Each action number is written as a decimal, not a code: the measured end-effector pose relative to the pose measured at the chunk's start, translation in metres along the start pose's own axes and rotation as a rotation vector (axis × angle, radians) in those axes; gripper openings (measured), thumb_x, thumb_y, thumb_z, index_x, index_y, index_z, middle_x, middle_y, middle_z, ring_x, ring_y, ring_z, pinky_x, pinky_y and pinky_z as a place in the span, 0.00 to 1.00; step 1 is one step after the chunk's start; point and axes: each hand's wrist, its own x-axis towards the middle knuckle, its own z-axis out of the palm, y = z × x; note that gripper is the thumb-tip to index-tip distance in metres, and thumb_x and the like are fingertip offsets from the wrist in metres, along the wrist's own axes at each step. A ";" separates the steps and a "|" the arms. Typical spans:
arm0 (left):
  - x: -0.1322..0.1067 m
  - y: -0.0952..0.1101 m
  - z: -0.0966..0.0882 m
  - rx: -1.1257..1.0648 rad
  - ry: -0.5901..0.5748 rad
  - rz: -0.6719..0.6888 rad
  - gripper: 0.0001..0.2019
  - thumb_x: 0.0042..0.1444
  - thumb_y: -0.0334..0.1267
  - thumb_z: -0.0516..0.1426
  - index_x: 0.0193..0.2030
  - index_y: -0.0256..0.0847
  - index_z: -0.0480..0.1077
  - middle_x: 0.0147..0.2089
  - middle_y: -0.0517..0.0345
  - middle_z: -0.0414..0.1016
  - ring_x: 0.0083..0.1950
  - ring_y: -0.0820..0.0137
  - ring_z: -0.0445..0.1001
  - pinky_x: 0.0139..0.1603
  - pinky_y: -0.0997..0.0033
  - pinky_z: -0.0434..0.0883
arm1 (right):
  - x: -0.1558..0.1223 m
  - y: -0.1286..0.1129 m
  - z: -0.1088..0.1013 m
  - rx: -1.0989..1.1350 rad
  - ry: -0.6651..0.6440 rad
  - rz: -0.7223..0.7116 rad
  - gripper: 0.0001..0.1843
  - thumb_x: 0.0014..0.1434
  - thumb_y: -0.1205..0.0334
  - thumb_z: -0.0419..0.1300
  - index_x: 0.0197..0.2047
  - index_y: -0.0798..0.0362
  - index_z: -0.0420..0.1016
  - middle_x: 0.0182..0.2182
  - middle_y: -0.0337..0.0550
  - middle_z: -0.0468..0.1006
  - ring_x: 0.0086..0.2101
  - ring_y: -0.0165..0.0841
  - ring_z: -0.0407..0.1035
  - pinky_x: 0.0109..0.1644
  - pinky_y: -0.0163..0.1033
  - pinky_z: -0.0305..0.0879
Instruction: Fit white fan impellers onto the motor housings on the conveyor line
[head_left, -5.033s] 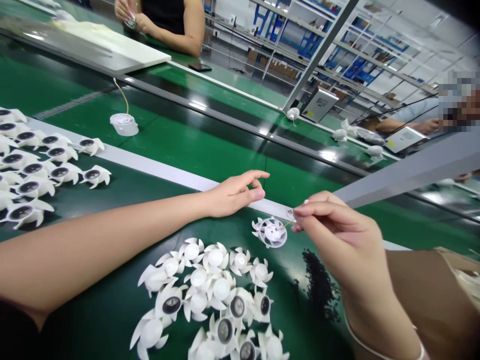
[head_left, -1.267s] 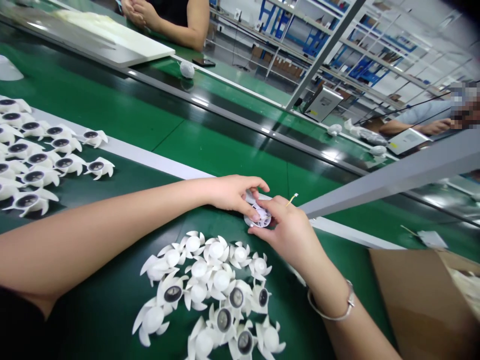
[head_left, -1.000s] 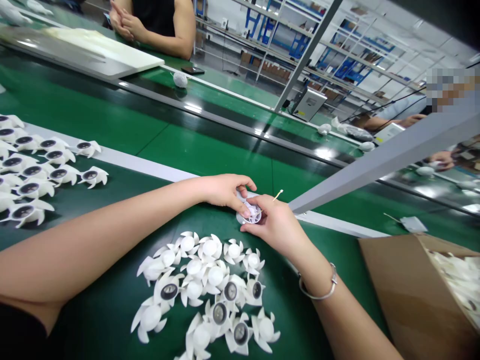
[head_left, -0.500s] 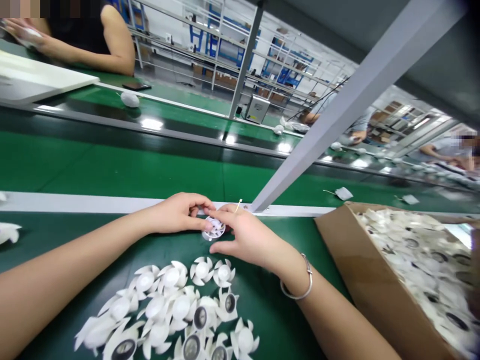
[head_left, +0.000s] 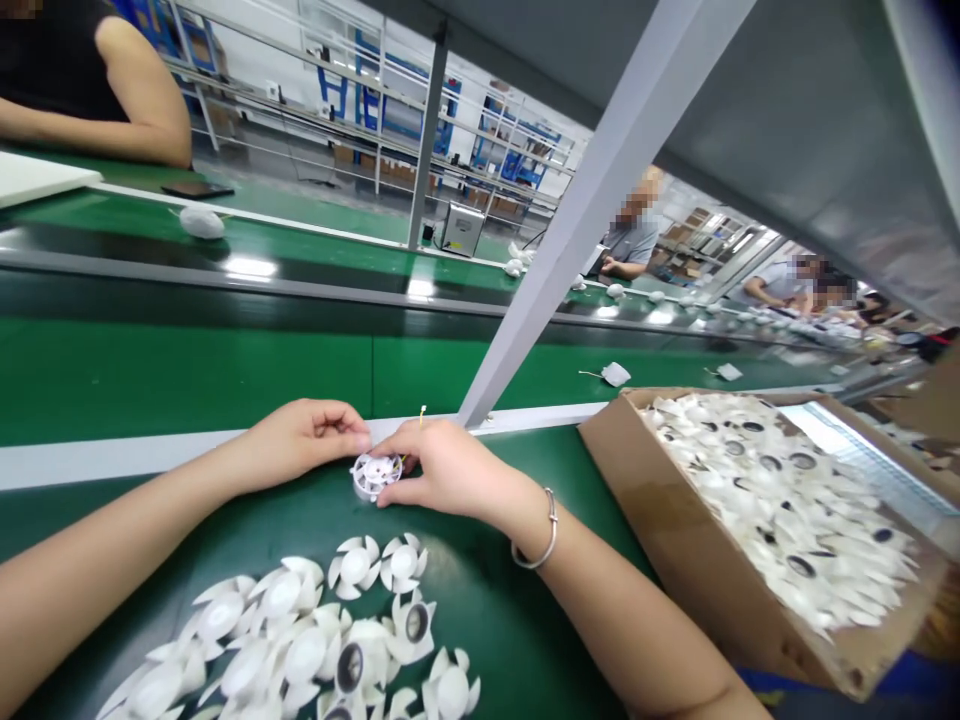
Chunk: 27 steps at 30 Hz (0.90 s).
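Observation:
My right hand (head_left: 461, 470) grips a small round white fan frame (head_left: 367, 482) between thumb and fingers, just above the green work surface. A thin yellowish wire (head_left: 422, 413) with a pale tip sticks up behind that hand. At the frame's upper left edge is my left hand (head_left: 307, 440), its thumb and fingers pinched together; whatever lies between the tips is too small to make out. Nearer to me lies a loose heap of white fan impellers (head_left: 300, 650), some turned so their dark ring-shaped hubs show.
On the right stands an open cardboard box (head_left: 637, 520) full of white impellers. A slanted metal post (head_left: 555, 230) rises just beyond my hands. Behind the pale rail runs a green belt (head_left: 187, 370), bearing a white wired piece (head_left: 615, 374). Co-workers sit across the line.
The view has swung right, showing more of the box. My left thumb has come off the fan frame's face to a pinch at its edge; my right hand keeps hold of the frame.

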 end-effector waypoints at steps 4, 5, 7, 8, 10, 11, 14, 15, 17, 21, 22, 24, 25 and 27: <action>-0.006 -0.001 -0.008 -0.020 0.037 0.024 0.24 0.54 0.60 0.60 0.25 0.37 0.67 0.22 0.64 0.62 0.24 0.77 0.58 0.25 0.78 0.55 | -0.003 0.006 -0.002 -0.052 0.055 0.079 0.25 0.57 0.63 0.67 0.58 0.52 0.73 0.49 0.47 0.78 0.39 0.34 0.73 0.48 0.38 0.67; -0.009 0.000 -0.008 -0.012 -0.009 0.039 0.23 0.53 0.59 0.61 0.27 0.37 0.68 0.23 0.64 0.63 0.25 0.77 0.59 0.26 0.78 0.57 | -0.004 0.006 -0.002 -0.109 0.130 0.152 0.30 0.58 0.65 0.65 0.64 0.52 0.67 0.53 0.51 0.75 0.39 0.35 0.73 0.48 0.40 0.68; -0.015 0.006 -0.006 0.015 -0.104 0.079 0.20 0.51 0.56 0.64 0.33 0.38 0.73 0.27 0.63 0.68 0.28 0.74 0.63 0.29 0.77 0.61 | -0.007 0.004 -0.007 -0.242 0.282 0.313 0.39 0.60 0.65 0.61 0.71 0.55 0.52 0.57 0.59 0.71 0.39 0.38 0.73 0.47 0.45 0.68; -0.018 0.010 -0.004 0.042 -0.142 0.104 0.19 0.51 0.55 0.65 0.37 0.39 0.75 0.28 0.62 0.69 0.30 0.73 0.65 0.31 0.76 0.62 | -0.009 0.002 -0.011 -0.293 0.309 0.380 0.40 0.60 0.65 0.60 0.72 0.57 0.50 0.56 0.61 0.72 0.38 0.39 0.73 0.46 0.45 0.68; -0.023 0.019 0.002 0.132 -0.250 0.159 0.20 0.49 0.53 0.67 0.42 0.42 0.77 0.32 0.61 0.72 0.33 0.72 0.66 0.32 0.76 0.63 | -0.018 -0.002 -0.024 -0.328 0.189 0.450 0.29 0.61 0.64 0.58 0.65 0.58 0.64 0.46 0.55 0.78 0.36 0.39 0.73 0.42 0.43 0.67; -0.025 0.023 0.006 0.189 -0.309 0.185 0.21 0.47 0.52 0.68 0.44 0.43 0.77 0.35 0.61 0.73 0.34 0.72 0.67 0.33 0.76 0.63 | -0.023 -0.004 -0.032 -0.316 0.053 0.457 0.20 0.60 0.64 0.58 0.56 0.57 0.73 0.40 0.50 0.80 0.34 0.38 0.73 0.39 0.41 0.66; -0.029 0.032 0.014 0.334 -0.437 0.240 0.24 0.43 0.49 0.71 0.48 0.47 0.78 0.41 0.61 0.75 0.37 0.71 0.70 0.35 0.76 0.64 | -0.037 -0.007 -0.049 -0.216 -0.405 0.444 0.10 0.56 0.66 0.56 0.31 0.51 0.79 0.25 0.39 0.77 0.26 0.31 0.69 0.30 0.35 0.59; -0.030 0.033 0.015 0.358 -0.454 0.247 0.23 0.43 0.47 0.71 0.48 0.48 0.78 0.42 0.61 0.75 0.39 0.71 0.71 0.37 0.76 0.64 | -0.041 -0.007 -0.051 -0.198 -0.496 0.451 0.11 0.54 0.68 0.55 0.28 0.50 0.78 0.23 0.37 0.76 0.24 0.29 0.67 0.27 0.34 0.57; -0.030 0.033 0.016 0.368 -0.472 0.246 0.19 0.46 0.45 0.71 0.47 0.48 0.79 0.44 0.61 0.76 0.42 0.70 0.73 0.39 0.77 0.65 | -0.044 -0.008 -0.049 -0.210 -0.572 0.481 0.11 0.49 0.71 0.55 0.23 0.50 0.75 0.20 0.35 0.73 0.21 0.27 0.62 0.23 0.33 0.51; -0.027 0.027 0.016 0.344 -0.495 0.235 0.11 0.54 0.43 0.67 0.44 0.47 0.81 0.43 0.61 0.76 0.40 0.72 0.73 0.39 0.77 0.65 | -0.040 -0.012 -0.034 -0.294 -0.634 0.476 0.10 0.40 0.76 0.54 0.15 0.53 0.64 0.14 0.34 0.63 0.18 0.25 0.53 0.20 0.34 0.45; -0.026 0.026 0.016 0.335 -0.492 0.241 0.10 0.55 0.42 0.66 0.44 0.47 0.81 0.42 0.61 0.76 0.39 0.73 0.72 0.37 0.78 0.65 | -0.039 -0.013 -0.031 -0.306 -0.642 0.472 0.11 0.39 0.76 0.54 0.14 0.53 0.61 0.13 0.34 0.61 0.17 0.25 0.51 0.20 0.35 0.44; -0.025 0.024 0.016 0.319 -0.471 0.259 0.09 0.57 0.41 0.64 0.45 0.47 0.81 0.41 0.60 0.76 0.37 0.74 0.72 0.36 0.78 0.65 | -0.037 -0.014 -0.026 -0.331 -0.645 0.466 0.12 0.39 0.76 0.54 0.13 0.54 0.57 0.12 0.34 0.57 0.17 0.25 0.47 0.20 0.35 0.42; -0.024 0.023 0.016 0.313 -0.454 0.271 0.10 0.58 0.41 0.64 0.45 0.47 0.81 0.40 0.60 0.76 0.36 0.74 0.72 0.35 0.78 0.65 | -0.037 -0.014 -0.024 -0.343 -0.646 0.460 0.12 0.39 0.76 0.54 0.13 0.54 0.56 0.12 0.34 0.56 0.17 0.25 0.46 0.20 0.36 0.41; -0.022 0.021 0.016 0.304 -0.414 0.288 0.10 0.58 0.41 0.64 0.46 0.46 0.81 0.40 0.60 0.77 0.36 0.74 0.72 0.35 0.79 0.65 | -0.036 -0.016 -0.021 -0.376 -0.659 0.443 0.12 0.41 0.75 0.55 0.13 0.54 0.57 0.13 0.34 0.56 0.17 0.25 0.45 0.20 0.36 0.40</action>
